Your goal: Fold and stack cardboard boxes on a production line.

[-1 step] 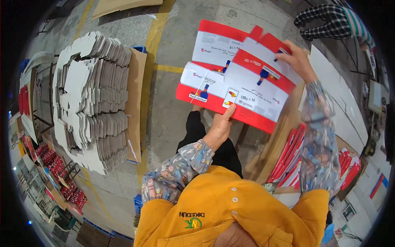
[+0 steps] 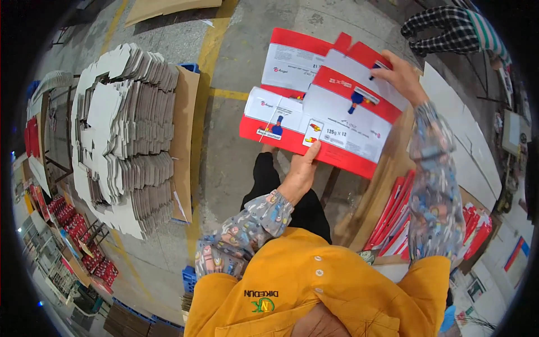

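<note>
A red-and-white printed carton (image 2: 348,126), unfolded and with creased flaps, is held up in front of me. My left hand (image 2: 297,177) grips its near edge, thumb on top and the other fingers hidden beneath. At the far right, my right hand (image 2: 401,78) pinches a flap by its edge, fingers curled over the printed side. The carton's left panels (image 2: 275,115) overlap at an angle; I cannot tell whether they belong to a second sheet. Patterned sleeves cover both my forearms.
Tall stacks of flat white and grey cardboard (image 2: 123,135) stand on the left. Red-and-white folded cartons (image 2: 393,216) lean at my right, beside a large white board (image 2: 457,135). A person in checked trousers (image 2: 441,28) is at the upper right. Yellow lines (image 2: 210,50) mark the floor.
The right part of the carton has shifted slightly left and toward me. My right hand has moved a little with it, while my left hand stays nearly in place.
</note>
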The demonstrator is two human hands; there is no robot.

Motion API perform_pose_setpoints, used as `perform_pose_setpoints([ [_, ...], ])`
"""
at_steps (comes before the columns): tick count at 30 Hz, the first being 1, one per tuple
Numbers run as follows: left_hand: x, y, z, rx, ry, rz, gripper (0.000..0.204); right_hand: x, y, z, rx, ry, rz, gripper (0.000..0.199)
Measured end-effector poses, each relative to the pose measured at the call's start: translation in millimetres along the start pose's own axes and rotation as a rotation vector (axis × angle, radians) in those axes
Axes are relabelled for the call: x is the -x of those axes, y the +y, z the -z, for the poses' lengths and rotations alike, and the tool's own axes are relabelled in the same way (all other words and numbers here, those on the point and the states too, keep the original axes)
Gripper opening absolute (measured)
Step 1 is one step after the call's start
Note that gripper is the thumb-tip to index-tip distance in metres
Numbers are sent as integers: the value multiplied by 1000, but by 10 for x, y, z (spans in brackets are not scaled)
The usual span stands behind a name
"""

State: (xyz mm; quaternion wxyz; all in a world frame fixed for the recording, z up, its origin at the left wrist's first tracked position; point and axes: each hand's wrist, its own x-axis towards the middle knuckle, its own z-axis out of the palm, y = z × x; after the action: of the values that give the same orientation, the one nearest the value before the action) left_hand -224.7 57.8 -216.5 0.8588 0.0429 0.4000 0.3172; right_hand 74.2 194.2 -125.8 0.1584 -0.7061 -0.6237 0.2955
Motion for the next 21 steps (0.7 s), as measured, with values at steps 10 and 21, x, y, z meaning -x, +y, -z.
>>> perform_pose_setpoints([
  [10,-334,-134,93,122,94,-17,53,-710,243,-527,77,-182,-73,46],
  [21,-464,-204,288,93,110,24,53,-776,557,-940,287,-49,-58,60],
])
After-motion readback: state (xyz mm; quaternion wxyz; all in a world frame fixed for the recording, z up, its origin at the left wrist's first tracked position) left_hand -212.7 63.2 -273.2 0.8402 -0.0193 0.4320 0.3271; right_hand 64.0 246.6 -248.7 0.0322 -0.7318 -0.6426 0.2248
